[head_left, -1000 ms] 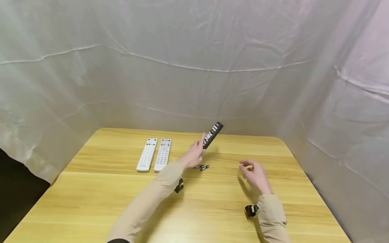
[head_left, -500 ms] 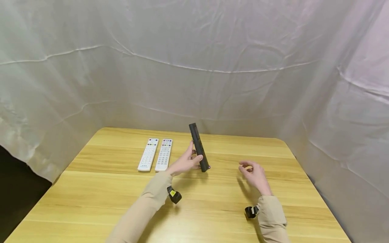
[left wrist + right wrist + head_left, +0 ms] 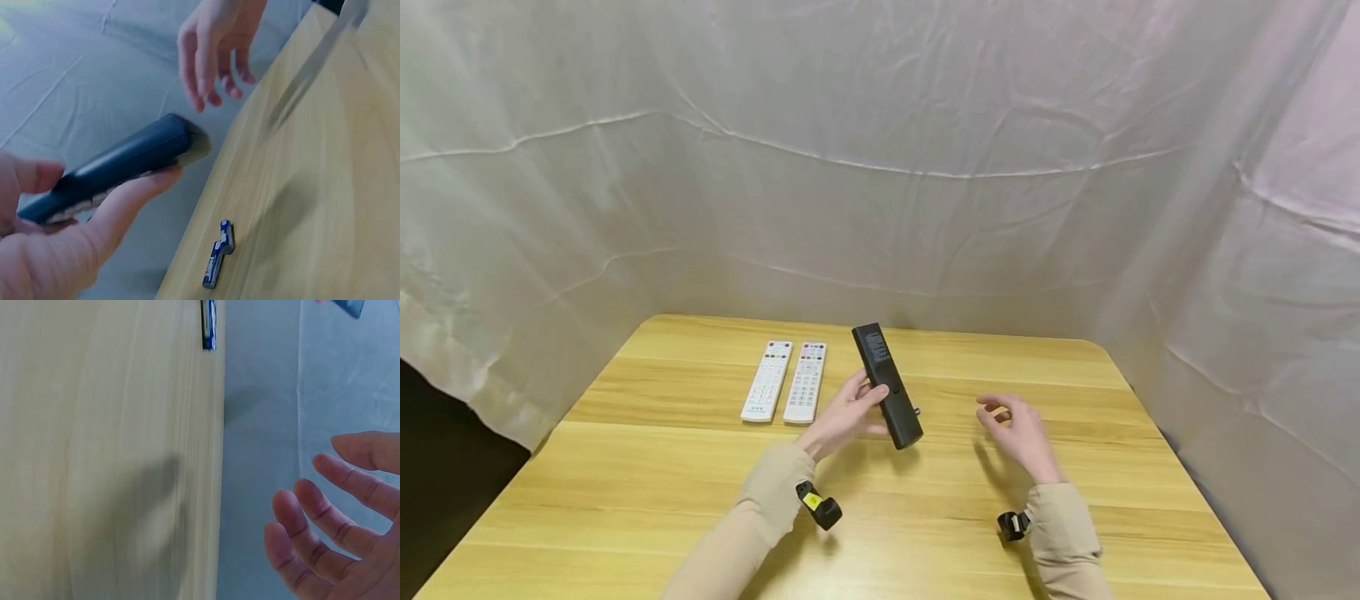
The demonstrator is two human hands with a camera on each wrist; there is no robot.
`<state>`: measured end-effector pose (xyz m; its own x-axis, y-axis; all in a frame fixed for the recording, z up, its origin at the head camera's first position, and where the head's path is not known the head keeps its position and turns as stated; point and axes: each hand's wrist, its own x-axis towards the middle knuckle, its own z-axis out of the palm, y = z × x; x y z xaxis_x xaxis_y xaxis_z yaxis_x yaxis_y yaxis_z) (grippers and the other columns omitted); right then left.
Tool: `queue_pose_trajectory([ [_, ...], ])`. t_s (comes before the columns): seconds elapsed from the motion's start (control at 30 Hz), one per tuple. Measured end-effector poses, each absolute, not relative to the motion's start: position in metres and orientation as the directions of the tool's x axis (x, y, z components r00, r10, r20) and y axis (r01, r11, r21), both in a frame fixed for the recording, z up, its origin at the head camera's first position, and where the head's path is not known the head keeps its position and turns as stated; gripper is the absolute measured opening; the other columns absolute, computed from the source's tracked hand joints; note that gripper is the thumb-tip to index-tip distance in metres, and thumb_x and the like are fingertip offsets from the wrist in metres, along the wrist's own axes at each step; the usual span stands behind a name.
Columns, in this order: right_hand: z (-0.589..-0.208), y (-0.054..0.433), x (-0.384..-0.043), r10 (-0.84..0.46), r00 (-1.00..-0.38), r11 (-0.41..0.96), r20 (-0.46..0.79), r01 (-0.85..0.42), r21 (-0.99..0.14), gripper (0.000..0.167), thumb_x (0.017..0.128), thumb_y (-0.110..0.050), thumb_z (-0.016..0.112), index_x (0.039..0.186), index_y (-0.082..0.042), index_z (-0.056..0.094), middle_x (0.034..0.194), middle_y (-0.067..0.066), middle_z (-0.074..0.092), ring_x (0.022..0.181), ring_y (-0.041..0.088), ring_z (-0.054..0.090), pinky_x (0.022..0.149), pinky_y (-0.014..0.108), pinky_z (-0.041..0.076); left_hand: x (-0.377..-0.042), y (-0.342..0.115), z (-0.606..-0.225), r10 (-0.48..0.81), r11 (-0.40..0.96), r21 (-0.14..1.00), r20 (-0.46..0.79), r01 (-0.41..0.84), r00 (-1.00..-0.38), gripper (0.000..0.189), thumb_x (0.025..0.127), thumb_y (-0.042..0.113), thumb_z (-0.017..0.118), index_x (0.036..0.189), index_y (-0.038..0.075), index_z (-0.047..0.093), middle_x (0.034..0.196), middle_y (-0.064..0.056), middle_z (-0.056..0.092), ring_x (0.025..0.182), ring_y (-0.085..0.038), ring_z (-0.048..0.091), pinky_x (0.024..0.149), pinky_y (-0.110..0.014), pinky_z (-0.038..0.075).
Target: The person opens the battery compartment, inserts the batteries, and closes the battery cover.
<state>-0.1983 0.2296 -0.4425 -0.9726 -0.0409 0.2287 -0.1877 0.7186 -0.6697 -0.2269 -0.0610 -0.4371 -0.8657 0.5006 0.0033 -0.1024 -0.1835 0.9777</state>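
Evidently the left hand (image 3: 841, 418) pinches a long black plastic remote control (image 3: 885, 372) near its middle, above the yellowish wooden table (image 3: 940, 517), the relaxed right hand (image 3: 1019, 433) empty to the grip's right; it looks light, stiff, slightly slick, best held by its long edges.

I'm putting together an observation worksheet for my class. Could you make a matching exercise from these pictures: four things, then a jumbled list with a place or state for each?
Things
1. Black remote
2. White remotes
3. Batteries
4. Right hand

Places or states
A. Lying side by side on the table, buttons up
B. Fingers curved, holding nothing
C. Held in the left hand, back facing the head camera
D. Small and partly blue

Pairs: 1-C, 2-A, 3-D, 4-B
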Motion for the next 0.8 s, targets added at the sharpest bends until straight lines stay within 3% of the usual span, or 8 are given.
queue_pose_trajectory([
  [0.2,-0.443,0.208,-0.194,-0.104,-0.958,0.729,0.268,-0.256,-0.635,0.026,0.096,-0.013,0.066,0.118,-0.002,0.07,0.111,0.019,0.07,0.09,0.029,0.069,0.078,0.039,0.06,-0.221,-0.056,-0.439,0.42,-0.166,0.982,-0.017,-0.095,-0.907,0.053,0.111,0.027,0.034,0.157,0.005,0.021,0.153,-0.032,0.039,0.14,-0.047,0.043,0.088,-0.051,0.064],
  [0.4,-0.443,0.192,-0.191,-0.137,-0.948,0.736,0.287,-0.292,-0.611,0.023,0.094,-0.013,0.067,0.115,-0.004,0.072,0.111,0.017,0.07,0.088,0.024,0.066,0.077,0.037,0.056,-0.219,-0.054,-0.442,0.358,-0.138,0.985,-0.049,-0.104,-0.933,0.049,0.111,0.024,0.032,0.152,-0.002,0.03,0.147,-0.032,0.045,0.134,-0.044,0.05,0.091,-0.048,0.064],
  [0.57,-0.441,0.185,-0.189,-0.156,-0.943,0.745,0.294,-0.307,-0.593,0.022,0.093,-0.012,0.069,0.114,-0.006,0.072,0.11,0.015,0.07,0.087,0.023,0.065,0.075,0.035,0.054,-0.219,-0.055,-0.441,0.241,-0.076,0.995,-0.041,-0.061,-0.97,0.041,0.108,0.015,0.041,0.14,-0.011,0.044,0.132,-0.033,0.055,0.114,-0.037,0.065,0.096,-0.048,0.062],
  [0.7,-0.441,0.179,-0.187,-0.189,-0.93,0.757,0.315,-0.343,-0.557,0.021,0.093,-0.011,0.07,0.113,-0.006,0.073,0.107,0.013,0.07,0.084,0.022,0.065,0.073,0.034,0.054,-0.219,-0.056,-0.44,0.145,-0.044,0.998,-0.032,-0.039,-0.989,0.039,0.103,0.011,0.053,0.135,-0.012,0.051,0.12,-0.033,0.064,0.092,-0.024,0.072,0.086,-0.043,0.066],
  [0.8,-0.441,0.173,-0.185,-0.215,-0.91,0.755,0.354,-0.385,-0.531,0.021,0.091,-0.009,0.072,0.111,-0.007,0.073,0.103,0.012,0.07,0.081,0.021,0.065,0.07,0.03,0.053,-0.219,-0.057,-0.44,0.117,-0.073,0.995,-0.062,-0.071,-0.991,0.04,0.099,0.01,0.06,0.133,-0.009,0.054,0.117,-0.031,0.069,0.086,-0.022,0.074,0.08,-0.043,0.067],
])
